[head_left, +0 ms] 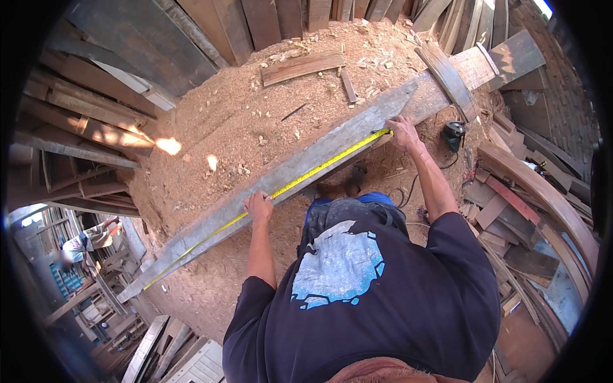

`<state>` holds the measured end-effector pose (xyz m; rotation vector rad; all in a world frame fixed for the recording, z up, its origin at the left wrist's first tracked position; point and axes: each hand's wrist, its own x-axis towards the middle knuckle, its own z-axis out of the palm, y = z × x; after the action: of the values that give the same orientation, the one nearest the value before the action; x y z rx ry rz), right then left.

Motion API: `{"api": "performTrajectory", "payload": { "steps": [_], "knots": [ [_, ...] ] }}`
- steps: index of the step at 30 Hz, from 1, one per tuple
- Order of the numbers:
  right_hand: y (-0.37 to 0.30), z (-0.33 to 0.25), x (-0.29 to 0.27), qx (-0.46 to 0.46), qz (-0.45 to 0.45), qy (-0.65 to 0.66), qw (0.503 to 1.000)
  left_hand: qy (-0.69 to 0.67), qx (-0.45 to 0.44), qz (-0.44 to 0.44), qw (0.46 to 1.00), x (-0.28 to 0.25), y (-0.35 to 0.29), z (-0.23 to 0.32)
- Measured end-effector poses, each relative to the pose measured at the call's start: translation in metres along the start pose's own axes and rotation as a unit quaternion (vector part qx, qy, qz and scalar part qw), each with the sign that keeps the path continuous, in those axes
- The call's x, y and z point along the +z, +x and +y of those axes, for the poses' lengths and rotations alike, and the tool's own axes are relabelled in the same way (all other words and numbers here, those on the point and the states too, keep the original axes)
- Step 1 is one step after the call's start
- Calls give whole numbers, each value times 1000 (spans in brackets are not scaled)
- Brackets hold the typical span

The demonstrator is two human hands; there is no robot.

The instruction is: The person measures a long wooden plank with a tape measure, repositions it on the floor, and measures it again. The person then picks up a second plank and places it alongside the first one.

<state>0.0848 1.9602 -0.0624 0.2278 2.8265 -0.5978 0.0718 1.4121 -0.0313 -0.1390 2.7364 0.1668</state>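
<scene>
Dark shirt [408,319] is seen nearest, lower centre. By the right grip [402,133], the yellow tape's [325,167] upper-right end is held; by the left grip [258,207], its middle, apparently so it is kept straight along the grey plank [290,171] crossing mid-frame diagonally.

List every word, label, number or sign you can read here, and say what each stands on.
No text can be read.
Yellow tape measure: markings too small to read.
Pale grey and blue shirt print: no letters can be made out.
Dark corded tool: any label is too small to read.
</scene>
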Motion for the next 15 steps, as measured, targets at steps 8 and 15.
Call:
{"api": "performTrajectory", "payload": {
  "steps": [8,15],
  "knots": [
    [4,5,-5,-1,-10,6,1000,11,5,13,1000,3,5,8],
    [13,38,18,-36,-2,6,999,-34,58,65,996,26,1,-8]
  ]
}}
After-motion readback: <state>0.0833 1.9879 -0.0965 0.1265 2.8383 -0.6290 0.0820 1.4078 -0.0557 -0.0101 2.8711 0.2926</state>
